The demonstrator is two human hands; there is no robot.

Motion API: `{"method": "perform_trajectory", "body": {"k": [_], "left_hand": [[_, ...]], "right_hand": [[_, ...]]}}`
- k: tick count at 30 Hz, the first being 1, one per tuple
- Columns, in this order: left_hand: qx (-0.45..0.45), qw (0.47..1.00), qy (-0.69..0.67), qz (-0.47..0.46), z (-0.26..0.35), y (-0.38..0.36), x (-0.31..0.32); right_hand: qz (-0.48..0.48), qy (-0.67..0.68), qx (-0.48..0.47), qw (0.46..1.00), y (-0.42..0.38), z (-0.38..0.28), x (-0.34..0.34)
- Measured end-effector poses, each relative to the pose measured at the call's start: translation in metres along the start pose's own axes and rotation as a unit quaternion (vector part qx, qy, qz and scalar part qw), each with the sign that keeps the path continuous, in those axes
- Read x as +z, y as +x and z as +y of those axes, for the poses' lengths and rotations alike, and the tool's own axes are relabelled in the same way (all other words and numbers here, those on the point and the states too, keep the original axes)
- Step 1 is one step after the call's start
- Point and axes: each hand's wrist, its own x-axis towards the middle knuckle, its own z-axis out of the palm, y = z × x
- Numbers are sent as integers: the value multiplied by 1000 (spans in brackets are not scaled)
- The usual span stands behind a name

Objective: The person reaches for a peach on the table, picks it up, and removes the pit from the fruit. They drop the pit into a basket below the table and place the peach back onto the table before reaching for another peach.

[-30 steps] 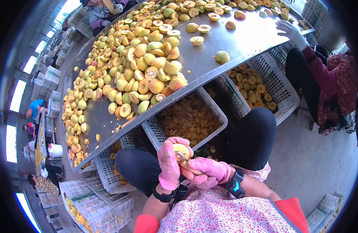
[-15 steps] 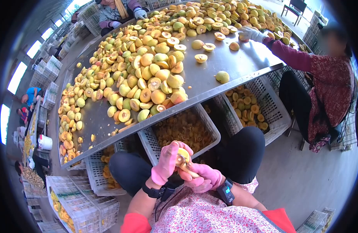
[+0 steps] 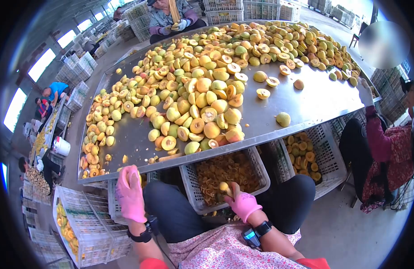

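My left hand, in a pink glove, is raised by the table's near edge at the left. Its fingers are closed around a peach half, mostly hidden, with only a yellow sliver showing. In front of my lap, my right hand, also pink-gloved, grips a small pitting tool with a rounded yellowish end. That end is over a white crate of brown-orange scraps. Halved yellow peaches lie heaped across the metal table ahead.
A crate of peach halves stands under the table at the right. Another crate is at the lower left. One co-worker sits at the right, another at the far side. A single peach lies near the edge.
My hands were together at the peach with the tool; now they are apart. The left has gone left toward the table edge, the right holds the tool over the crate. The view has shifted.
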Motion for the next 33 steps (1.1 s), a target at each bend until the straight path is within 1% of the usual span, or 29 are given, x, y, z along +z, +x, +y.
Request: {"method": "perform_trajectory", "body": {"k": [1, 2, 3, 4, 6, 7, 8, 9, 10, 11, 12, 14, 15, 16, 17, 18, 20, 21, 22, 23, 24, 25, 26, 27, 28, 30, 31, 32, 33], "left_hand": [[107, 981, 161, 28, -31, 12, -14], [209, 923, 316, 60, -58, 22, -20], [210, 922, 318, 67, -55, 29, -19], [170, 946, 277, 17, -47, 37, -13], [95, 970, 212, -79, -29, 53, 9], [119, 962, 222, -106, -20, 63, 26], [111, 957, 218, -155, -18, 77, 42], [221, 928, 246, -172, -49, 96, 63], [164, 918, 296, -206, -24, 104, 77], [103, 888, 351, -278, -9, 115, 91], [91, 883, 345, -306, -18, 126, 107], [52, 884, 349, -308, -10, 127, 124], [53, 884, 349, -305, -17, 130, 131], [90, 898, 315, -292, -26, 129, 138], [126, 910, 280, -280, -38, 126, 144], [127, 909, 280, -280, -41, 122, 143], [174, 950, 130, -223, -42, 120, 148], [129, 963, 98, -215, -19, 111, 138], [132, 962, 98, -220, -6, 100, 130], [68, 958, -72, -271, 1, 88, 122], [-2, 919, -238, -314, 8, 75, 113], [-46, 890, -289, -349, 19, 56, 105], [-92, 854, -340, -383, 27, 36, 101], [-75, 848, -360, -382, 29, 18, 104], [37, 861, -341, -375, 23, 5, 113], [-181, 793, -413, -409, 23, -16, 115], [-196, 809, -362, -420, 26, -20, 115], [-206, 803, -362, -427, 24, -26, 118], [-171, 820, -365, -406, 21, -32, 121]], "right_hand": [[-83, -50, 70, 993, -2, 29, 26], [-164, -101, 135, 972, -1, 46, 41], [-154, -113, 156, 969, -5, 30, 29], [-152, -112, 152, 970, -5, 17, 20], [-51, -14, 107, 993, -4, 3, 2], [-70, -9, 131, 989, -1, 0, -3], [-67, -10, 128, 989, -3, 14, 9], [-105, -44, 157, 981, -5, 39, 32], [-142, -76, 185, 969, -4, 52, 44], [-139, -68, 188, 970, -5, 41, 34], [-136, -72, 184, 971, -6, 32, 25], [-105, -70, 161, 979, -5, 19, 11], [-74, -64, 140, 985, -7, 16, 8], [-74, -64, 139, 985, -8, 20, 14], [-49, -47, 103, 992, -10, 29, 24], [-22, -32, 65, 997, -9, 26, 23], [-6, 1, 48, 999, -8, 19, 19], [4, 33, 34, 999, -10, 10, 14], [6, 35, 38, 999, -12, -1, 6], [-9, 87, 62, 994, -11, -14, -5], [-24, 140, 86, 986, -10, -27, -14], [-12, 139, 59, 988, -11, -38, -21], [-11, 143, 68, 987, -14, -54, -33], [-8, 177, 44, 983, -16, -72, -46], [-4, 209, 20, 978, -17, -84, -54], [28, 193, -47, 980, -15, -96, -57], [26, 188, -43, 981, -13, -104, -60], [21, 182, -40, 982, -11, -109, -61], [17, 179, -30, 983, -9, -111, -57]]}}
